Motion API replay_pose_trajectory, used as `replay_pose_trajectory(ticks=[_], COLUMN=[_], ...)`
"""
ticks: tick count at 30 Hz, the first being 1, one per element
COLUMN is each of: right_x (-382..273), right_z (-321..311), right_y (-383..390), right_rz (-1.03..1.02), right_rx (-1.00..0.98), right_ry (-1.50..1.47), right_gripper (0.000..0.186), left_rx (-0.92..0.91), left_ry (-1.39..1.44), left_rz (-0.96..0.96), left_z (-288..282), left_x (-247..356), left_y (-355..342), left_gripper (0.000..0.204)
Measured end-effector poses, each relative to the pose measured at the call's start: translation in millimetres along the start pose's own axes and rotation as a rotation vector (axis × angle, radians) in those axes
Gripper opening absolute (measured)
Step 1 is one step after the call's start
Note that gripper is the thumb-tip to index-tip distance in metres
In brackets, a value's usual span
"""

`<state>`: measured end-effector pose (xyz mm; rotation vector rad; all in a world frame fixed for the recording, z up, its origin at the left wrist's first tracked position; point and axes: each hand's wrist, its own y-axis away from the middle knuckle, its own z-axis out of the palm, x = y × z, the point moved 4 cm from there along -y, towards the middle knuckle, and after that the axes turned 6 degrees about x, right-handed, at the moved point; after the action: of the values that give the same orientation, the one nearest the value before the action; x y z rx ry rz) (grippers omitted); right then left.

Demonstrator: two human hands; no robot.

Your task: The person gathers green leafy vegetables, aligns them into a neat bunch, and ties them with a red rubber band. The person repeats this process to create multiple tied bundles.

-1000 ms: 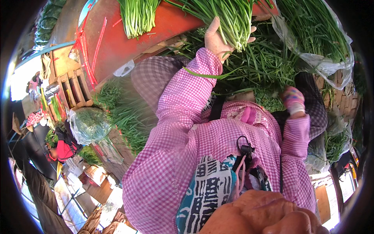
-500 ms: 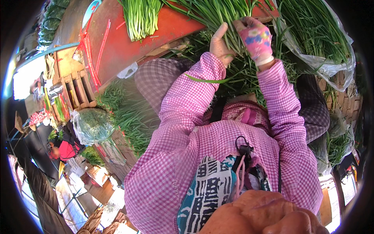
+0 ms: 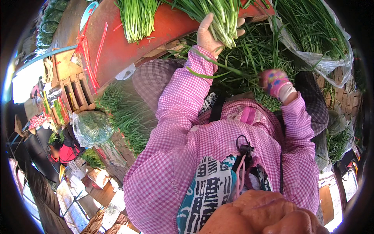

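Green bunches (image 3: 223,24): one in left fingers (image 3: 240,32), one on red tabletop (image 3: 120,52)

A pink-and-white gingham cotton jacket (image 3: 163,167) fills the middle, with a teal cloth (image 3: 212,183) in black-and-white block print at lower centre. I see brownish checked trousers (image 3: 152,80) above it. Right of centre, the pink fabric glove (image 3: 272,82) carries blurred blue and yellow blotches. At top centre, the long-leaved vegetable bunch (image 3: 223,25) pales from green to whitish; the flat tabletop (image 3: 113,50) is worn red, the thin plastic ties (image 3: 83,45) brighter red.
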<state>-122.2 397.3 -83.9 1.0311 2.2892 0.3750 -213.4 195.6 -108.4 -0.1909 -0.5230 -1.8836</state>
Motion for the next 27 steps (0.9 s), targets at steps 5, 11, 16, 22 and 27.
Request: replay_pose_trajectory(ticks=[5,11,16,22,27], right_x=[20.4,-17.9,-49.9,3.7,31.3], right_z=[-71.5,-91.5,-75.9,-84.2,-74.2], right_y=[-14.9,-81.9,-83.8,-69.5,-99.1], right_rz=[0.25,0.257,0.013,0.202,0.183], right_rx=[1.067,0.922,0.86,1.136,1.053], right_ry=[-0.653,-0.102,0.284,-0.512,-0.785], right_gripper=[0.032,0.024,0.01,0.033,0.03], left_rx=[0.044,0.276,0.278,0.317,0.335], left_ry=[0.134,0.038,0.028,-0.165,-0.226], left_rz=[-0.089,-0.097,-0.199,-0.097,-0.13], left_z=[-9.0,-22.1,-7.1,-11.7,-23.9], left_x=[-20.7,-19.3,-22.4,-17.4,-19.7], left_y=[3.1,4.5,13.4,3.8,2.2], left_gripper=[0.057,0.053,0.046,0.029,0.027])
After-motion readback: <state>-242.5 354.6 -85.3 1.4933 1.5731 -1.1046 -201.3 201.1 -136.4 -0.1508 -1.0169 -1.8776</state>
